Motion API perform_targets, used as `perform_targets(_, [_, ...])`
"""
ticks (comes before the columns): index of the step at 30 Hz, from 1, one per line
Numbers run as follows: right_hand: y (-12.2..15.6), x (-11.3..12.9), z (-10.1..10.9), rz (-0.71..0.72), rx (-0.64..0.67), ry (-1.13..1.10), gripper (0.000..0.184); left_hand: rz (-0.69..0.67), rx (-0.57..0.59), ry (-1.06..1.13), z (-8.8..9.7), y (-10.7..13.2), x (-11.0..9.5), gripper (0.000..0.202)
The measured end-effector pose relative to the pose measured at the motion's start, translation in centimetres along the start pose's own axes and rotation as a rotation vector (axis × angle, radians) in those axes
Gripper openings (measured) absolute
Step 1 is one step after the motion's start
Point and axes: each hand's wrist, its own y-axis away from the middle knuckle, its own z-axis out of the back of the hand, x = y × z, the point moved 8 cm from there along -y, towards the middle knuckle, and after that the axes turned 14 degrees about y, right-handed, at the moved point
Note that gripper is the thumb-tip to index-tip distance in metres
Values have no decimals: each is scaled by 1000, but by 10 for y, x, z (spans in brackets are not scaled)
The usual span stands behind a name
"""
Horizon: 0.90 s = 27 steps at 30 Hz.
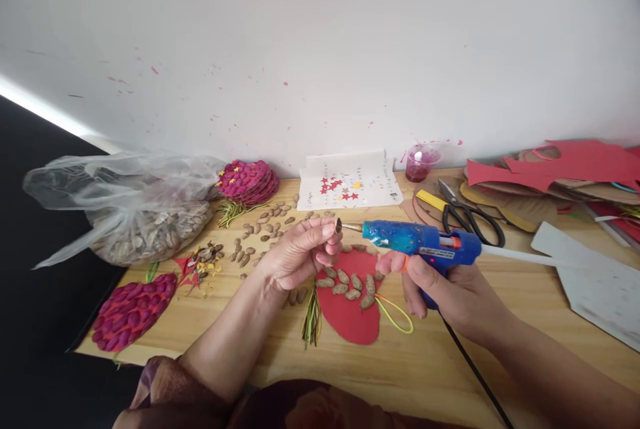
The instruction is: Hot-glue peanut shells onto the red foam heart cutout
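Observation:
My left hand (300, 252) pinches a small brown seed (339, 225) between thumb and fingertips, held up above the wooden table (450, 362). My right hand (450, 292) grips a blue hot glue gun (420, 242) with a finger on the orange trigger. The gun's metal nozzle touches the seed. Just below lies a red heart-shaped cutout (347, 312) with a row of seeds stuck across it and a yellow-green loop at its right side. A black cord runs from the gun toward me.
A clear plastic bag of seeds (140, 215) lies at left. Loose seeds (260, 232) are scattered behind my hands. Pink-painted seed hearts (131, 312) (247, 181), a sheet with star stickers (347, 189), scissors (470, 215), a pink cup (420, 162), red paper and cardboard (560, 172) surround the spot.

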Motion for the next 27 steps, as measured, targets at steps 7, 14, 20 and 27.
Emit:
perform_targets(7, [1,3,2,15,-46,48,33,30,0,-39,2,1,5,38])
perform_targets(14, [-3,5,1,121,-44,81,36,20,-33,4,7,1,6,36])
perform_targets(20, [-3,6,-2,136,-20,78,34,16,-39,26,8,2,6,32])
perform_targets(27, [-1,2,0,156,-21,51,29,22,-33,36,7,2,7,31])
